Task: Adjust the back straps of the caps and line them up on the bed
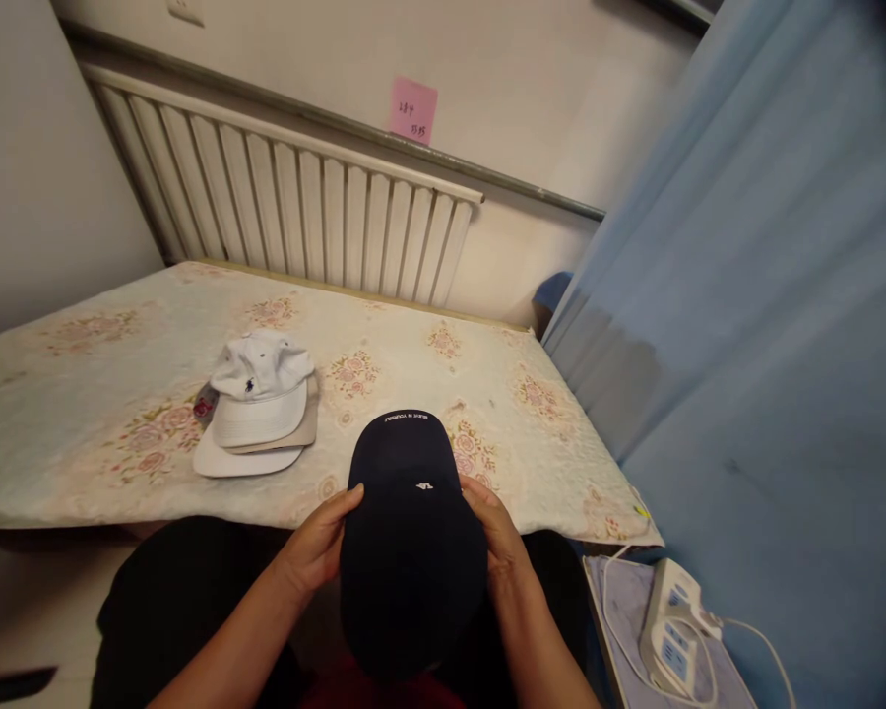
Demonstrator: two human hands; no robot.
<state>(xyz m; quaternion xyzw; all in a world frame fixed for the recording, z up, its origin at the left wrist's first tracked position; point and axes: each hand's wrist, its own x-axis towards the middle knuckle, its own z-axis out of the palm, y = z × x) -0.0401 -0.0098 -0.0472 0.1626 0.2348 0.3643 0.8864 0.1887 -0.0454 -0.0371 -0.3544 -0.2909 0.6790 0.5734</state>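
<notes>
A dark navy baseball cap (pixel 411 532) with small white lettering is held up between both hands, just in front of the near edge of the table (pixel 81 414). My left hand (pixel 317 547) grips its left side, fingers curled round the crown. My right hand (pixel 498 537) grips the right side the same way. A stack of pale caps lies on the table to the left, the top one a white cap (pixel 258 389) with a small dark logo.
The table has a floral cloth and stands against a white radiator (pixel 287 197). A pink note (pixel 413 110) is stuck on the wall above. A blue curtain (pixel 768 295) hangs at the right. A white power strip (pixel 675 625) lies low at the right.
</notes>
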